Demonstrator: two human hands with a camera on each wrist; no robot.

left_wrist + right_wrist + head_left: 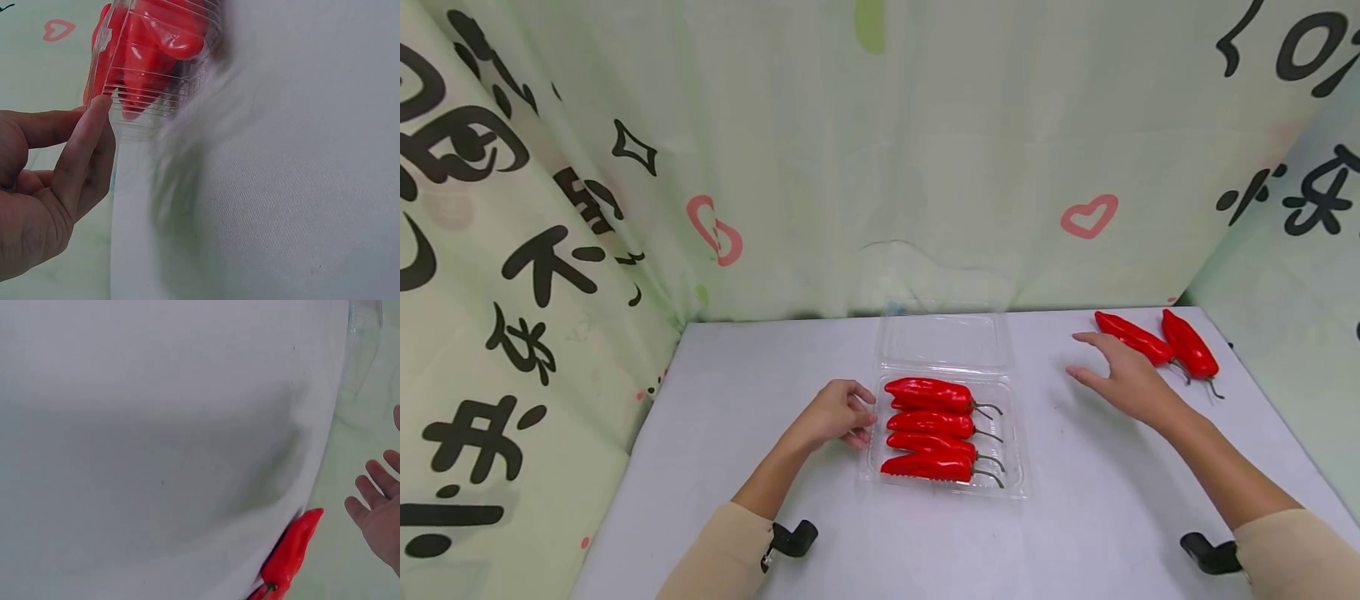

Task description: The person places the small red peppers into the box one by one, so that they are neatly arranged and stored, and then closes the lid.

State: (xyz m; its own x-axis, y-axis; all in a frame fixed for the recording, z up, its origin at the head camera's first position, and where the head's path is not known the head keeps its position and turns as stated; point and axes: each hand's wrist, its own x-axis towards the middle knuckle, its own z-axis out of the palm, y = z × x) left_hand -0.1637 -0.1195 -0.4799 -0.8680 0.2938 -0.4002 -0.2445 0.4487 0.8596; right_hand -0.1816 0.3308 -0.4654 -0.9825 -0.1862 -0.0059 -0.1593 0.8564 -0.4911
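Note:
A clear plastic clamshell box (1017, 467) stands with its lid (943, 340) swung back. Several red chili peppers (928, 425) lie in it side by side, green stems pointing right. At the box's left edge, my left hand (838, 414) pinches the rim between thumb and fingers, as the left wrist view shows at the box wall (156, 94). My right hand (1123, 379) is held over the table with fingers spread and nothing in it. Just beyond it lie two more red peppers, a left one (1131, 336) partly behind the hand and a right one (1190, 343).
A white-covered table (760, 358) carries everything. Light green printed curtains (955, 150) hang behind it and on both sides. Dark wrist-worn devices sit at the left sleeve (796, 539) and the right sleeve (1212, 553).

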